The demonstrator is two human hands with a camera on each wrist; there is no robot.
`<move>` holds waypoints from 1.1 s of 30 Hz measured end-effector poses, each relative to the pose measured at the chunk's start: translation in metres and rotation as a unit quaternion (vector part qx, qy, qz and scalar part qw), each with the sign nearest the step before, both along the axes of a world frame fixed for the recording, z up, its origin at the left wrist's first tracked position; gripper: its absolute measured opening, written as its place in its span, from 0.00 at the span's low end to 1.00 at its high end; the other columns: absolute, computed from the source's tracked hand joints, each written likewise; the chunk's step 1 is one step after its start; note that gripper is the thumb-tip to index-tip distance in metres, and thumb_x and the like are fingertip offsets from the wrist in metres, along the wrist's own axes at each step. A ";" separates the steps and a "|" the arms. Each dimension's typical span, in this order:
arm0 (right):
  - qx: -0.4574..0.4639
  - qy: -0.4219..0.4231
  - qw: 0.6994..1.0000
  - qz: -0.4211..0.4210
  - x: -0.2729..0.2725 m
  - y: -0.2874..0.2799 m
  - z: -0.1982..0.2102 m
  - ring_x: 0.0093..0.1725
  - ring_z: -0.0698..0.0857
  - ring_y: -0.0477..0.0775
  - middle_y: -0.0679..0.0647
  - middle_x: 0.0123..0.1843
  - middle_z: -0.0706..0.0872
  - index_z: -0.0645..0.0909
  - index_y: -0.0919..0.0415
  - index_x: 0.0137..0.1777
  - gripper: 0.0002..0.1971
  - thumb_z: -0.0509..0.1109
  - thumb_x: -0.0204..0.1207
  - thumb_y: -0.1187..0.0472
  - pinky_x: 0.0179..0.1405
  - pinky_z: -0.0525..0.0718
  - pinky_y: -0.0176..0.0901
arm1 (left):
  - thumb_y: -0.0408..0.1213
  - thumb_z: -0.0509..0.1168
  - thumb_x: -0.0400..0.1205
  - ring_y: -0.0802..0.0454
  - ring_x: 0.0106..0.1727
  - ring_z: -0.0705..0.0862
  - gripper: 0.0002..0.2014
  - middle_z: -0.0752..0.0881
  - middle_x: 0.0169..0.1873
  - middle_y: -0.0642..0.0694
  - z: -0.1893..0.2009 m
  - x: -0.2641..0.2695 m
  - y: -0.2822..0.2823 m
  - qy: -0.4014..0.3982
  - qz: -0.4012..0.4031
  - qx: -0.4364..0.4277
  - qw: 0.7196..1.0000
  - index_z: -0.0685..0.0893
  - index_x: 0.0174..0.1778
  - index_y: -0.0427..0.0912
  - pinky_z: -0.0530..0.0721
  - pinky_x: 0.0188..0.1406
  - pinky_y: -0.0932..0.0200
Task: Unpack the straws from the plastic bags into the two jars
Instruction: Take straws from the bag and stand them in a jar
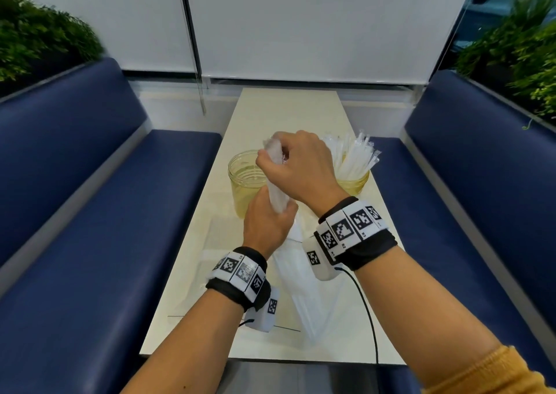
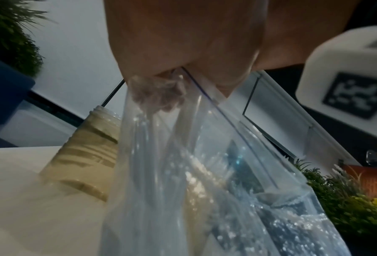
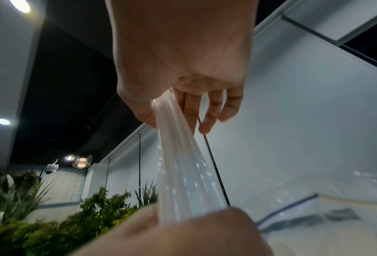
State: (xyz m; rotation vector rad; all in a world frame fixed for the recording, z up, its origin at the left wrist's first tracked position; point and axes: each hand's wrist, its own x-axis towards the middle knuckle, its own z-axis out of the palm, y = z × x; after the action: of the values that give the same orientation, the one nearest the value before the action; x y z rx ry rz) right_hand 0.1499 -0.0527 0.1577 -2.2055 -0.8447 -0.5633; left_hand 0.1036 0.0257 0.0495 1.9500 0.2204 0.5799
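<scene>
The fingers (image 3: pixel 213 105) of the right hand (image 1: pixel 304 168) are curled round the top end of a bundle of straws (image 1: pixel 275 180), and the thumb presses it from the other side. The left hand (image 1: pixel 266 225) is closed round the same bundle lower down, together with the mouth of a clear plastic bag (image 1: pixel 304 297). In the left wrist view the bag (image 2: pixel 205 173) hangs down from this fist, its blue zip line running to the lower right of the frame.

The bundle is near the middle of the head view. Its long axis is almost upright, a little tilted: the upper end leans toward the upper left, the lower end goes down into the left fist. In the right wrist view the straws (image 3: pixel 183 173) run from the right hand's fingers at the centre down to the left hand (image 3: pixel 183 233) at the bottom.

Just behind the hands two yellowish jars stand on the white table (image 1: pixel 186 273). The left jar (image 1: pixel 243 180) holds no straws that I can see. The right jar (image 1: pixel 356 183) holds many wrapped straws (image 1: pixel 355 155), which fan out toward the upper right. Blue benches (image 1: pixel 75 213) stand on both sides of the table, with green plants (image 1: pixel 39 41) behind them.
</scene>
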 end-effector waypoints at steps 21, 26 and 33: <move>-0.031 0.141 0.989 0.037 -0.007 0.009 -0.021 0.27 0.74 0.42 0.44 0.26 0.74 0.67 0.44 0.29 0.21 0.66 0.85 0.48 0.31 0.68 0.40 | 0.42 0.66 0.81 0.69 0.45 0.86 0.13 0.88 0.42 0.59 0.002 0.015 0.012 -0.014 -0.030 0.032 0.999 0.82 0.62 0.47 0.81 0.36 0.69; 0.067 0.092 0.993 0.024 0.004 0.002 0.001 0.30 0.87 0.49 0.50 0.30 0.88 0.85 0.60 0.37 0.21 0.62 0.85 0.47 0.34 0.87 0.51 | 0.59 0.78 0.67 0.60 0.40 0.77 0.25 0.80 0.43 0.54 -0.008 0.011 0.020 -0.014 -0.005 0.060 0.998 0.78 0.49 0.49 0.77 0.38 0.60; 0.271 0.003 0.962 0.016 0.057 -0.048 0.080 0.30 0.88 0.49 0.52 0.32 0.91 0.89 0.57 0.33 0.22 0.65 0.85 0.49 0.35 0.86 0.43 | 0.44 0.83 0.70 0.62 0.52 0.81 0.22 0.82 0.53 0.54 -0.011 0.002 0.041 0.012 0.016 0.092 0.996 0.84 0.56 0.50 0.83 0.53 0.57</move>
State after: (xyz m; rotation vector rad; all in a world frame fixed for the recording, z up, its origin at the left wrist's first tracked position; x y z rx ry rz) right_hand 0.2073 -0.1010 0.2374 -1.6896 -0.6263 -0.6787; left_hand 0.1054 0.0670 0.0383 2.1365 0.2196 0.6159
